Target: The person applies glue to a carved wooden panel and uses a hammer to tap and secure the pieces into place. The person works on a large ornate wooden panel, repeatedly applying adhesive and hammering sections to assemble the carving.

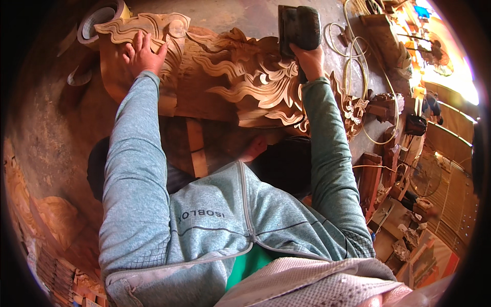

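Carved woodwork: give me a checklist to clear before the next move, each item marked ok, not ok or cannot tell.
1. Left hand steadying the carved woodwork: ok, it lies on the left end, fingers spread.
2. Right hand gripping the dark hand tool: ok.
3. Left hand away from the tool: ok, they are well apart.
4. Tool touching the carving: cannot tell from overhead.
5. Tool switched on: cannot tell.
6. Pale hose neatly stowed: not ok, loose loops lie right of the tool.

Heathered blue-grey jacket (204, 197) – grey zip (247, 210), long sleeves (135, 153) – green shirt (248, 267) beneath.
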The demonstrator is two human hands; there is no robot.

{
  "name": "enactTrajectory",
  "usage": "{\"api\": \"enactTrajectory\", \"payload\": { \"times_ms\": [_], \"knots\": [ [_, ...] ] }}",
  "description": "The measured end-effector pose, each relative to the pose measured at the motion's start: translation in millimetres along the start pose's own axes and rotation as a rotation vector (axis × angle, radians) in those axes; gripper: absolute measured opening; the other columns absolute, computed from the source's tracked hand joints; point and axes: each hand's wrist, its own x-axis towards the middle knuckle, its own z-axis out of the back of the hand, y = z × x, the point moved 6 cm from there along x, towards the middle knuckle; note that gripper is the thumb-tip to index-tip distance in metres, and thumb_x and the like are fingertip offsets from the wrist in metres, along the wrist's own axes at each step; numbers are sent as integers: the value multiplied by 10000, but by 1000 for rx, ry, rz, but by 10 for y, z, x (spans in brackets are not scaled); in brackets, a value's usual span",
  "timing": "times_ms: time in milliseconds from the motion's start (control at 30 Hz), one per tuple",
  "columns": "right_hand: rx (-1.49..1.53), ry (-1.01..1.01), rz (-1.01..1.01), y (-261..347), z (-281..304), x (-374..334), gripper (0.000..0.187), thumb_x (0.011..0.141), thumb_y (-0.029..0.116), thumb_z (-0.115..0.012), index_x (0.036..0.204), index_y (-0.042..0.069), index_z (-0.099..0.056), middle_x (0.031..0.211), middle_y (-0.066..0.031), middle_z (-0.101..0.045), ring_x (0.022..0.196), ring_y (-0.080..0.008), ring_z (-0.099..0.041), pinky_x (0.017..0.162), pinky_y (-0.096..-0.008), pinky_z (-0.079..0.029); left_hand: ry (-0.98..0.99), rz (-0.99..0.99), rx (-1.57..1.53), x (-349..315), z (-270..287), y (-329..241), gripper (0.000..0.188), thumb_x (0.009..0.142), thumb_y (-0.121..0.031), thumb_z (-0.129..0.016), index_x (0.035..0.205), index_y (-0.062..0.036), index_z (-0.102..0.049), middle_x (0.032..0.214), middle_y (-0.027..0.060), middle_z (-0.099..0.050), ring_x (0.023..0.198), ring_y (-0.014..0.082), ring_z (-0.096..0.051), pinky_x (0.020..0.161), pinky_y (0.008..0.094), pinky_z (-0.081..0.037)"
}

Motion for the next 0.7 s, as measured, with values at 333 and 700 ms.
{"api": "enactTrajectory", "payload": {
  "times_ms": [333, 700],
  "knots": [
    [276, 168, 170, 126, -232, -43, 129, 816, 93, -793, 826, 25, -684, 656, -9, -622, 521, -96, -555, 498, -264, -447, -69, -38, -25, -23, 12, 13, 691, 839, -643, -594, 1429, -292, -517, 1589, -75, -342, 1447, 378, -303, 1174, 568, -171],
    [237, 33, 225, 74, -156, -30, 157, 800, 97, -813, 861, 20, -690, 681, -16, -643, 528, -96, -554, 496, -270, -450, -79, -36, -12, -29, 40, 13, 692, 842, -643, -597, 1430, -289, -516, 1587, -75, -344, 1447, 374, -299, 1176, 564, -169]
  ]
}}
